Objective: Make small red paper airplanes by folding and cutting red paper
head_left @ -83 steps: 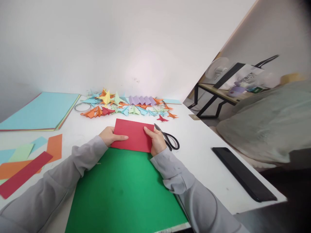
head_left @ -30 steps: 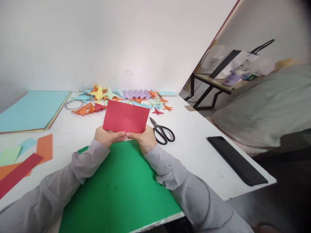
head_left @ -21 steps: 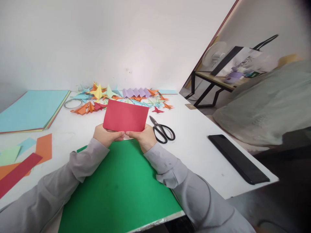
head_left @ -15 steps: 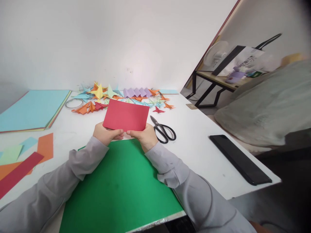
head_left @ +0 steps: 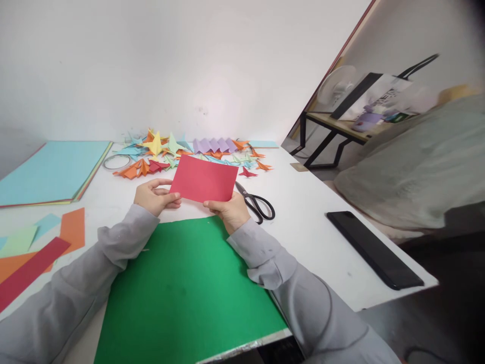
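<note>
Tabletop (head_left: 303, 247): right grip (head_left: 233, 210) (on red paper (head_left: 206, 178)) partly hides scissors (head_left: 246, 194).

Paper (head_left: 206, 179) plain red; mat (head_left: 189, 298) solid green; sleeves (head_left: 303, 298) grey; scissors (head_left: 246, 194) black; pleated strip (head_left: 214, 146) lilac; tabletop (head_left: 303, 232) white.

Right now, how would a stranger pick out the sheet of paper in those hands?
On the white table, find the big green mat. Just beyond its far edge, the left hand and right hand hold a red sheet of paper. Unlike the narrow red strip lying off to the left, it is a broad, flat rectangle.
</note>
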Demonstrator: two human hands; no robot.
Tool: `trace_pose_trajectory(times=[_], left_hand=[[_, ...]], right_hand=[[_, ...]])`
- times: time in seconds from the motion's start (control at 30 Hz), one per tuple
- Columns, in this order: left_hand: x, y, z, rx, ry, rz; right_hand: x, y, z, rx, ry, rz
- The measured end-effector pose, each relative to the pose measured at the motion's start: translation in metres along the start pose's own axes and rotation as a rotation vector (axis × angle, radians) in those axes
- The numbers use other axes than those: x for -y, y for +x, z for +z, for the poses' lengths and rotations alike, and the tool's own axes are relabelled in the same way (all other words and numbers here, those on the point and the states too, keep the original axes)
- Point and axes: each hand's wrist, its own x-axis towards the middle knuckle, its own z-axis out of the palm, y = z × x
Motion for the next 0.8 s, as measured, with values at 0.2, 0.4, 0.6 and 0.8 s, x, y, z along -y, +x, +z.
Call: trace_pose_trajectory(times=[0.2,0.4,0.6,0.8], left_hand=[[-0.001,0.003,-0.001,0.021,-0.010,-0.059],[0.001,0.005,-0.002,0.059,-0.059,-0.097],[0.003,0.003,-0.003,0.047,-0.157,-0.072],[0.012,-0.006,0.012,0.081,-0.212,-0.127]], right_hand=[[-0.001,0.002,-0.001,-0.006,0.011,0.009],[-0.003,0.003,-0.002,-0.013,0.020,0.004],[-0.004,0.004,-0.003,-0.016,0.055,-0.002],[-0.005,0.000,0.000,0.003,0.140,0.018]])
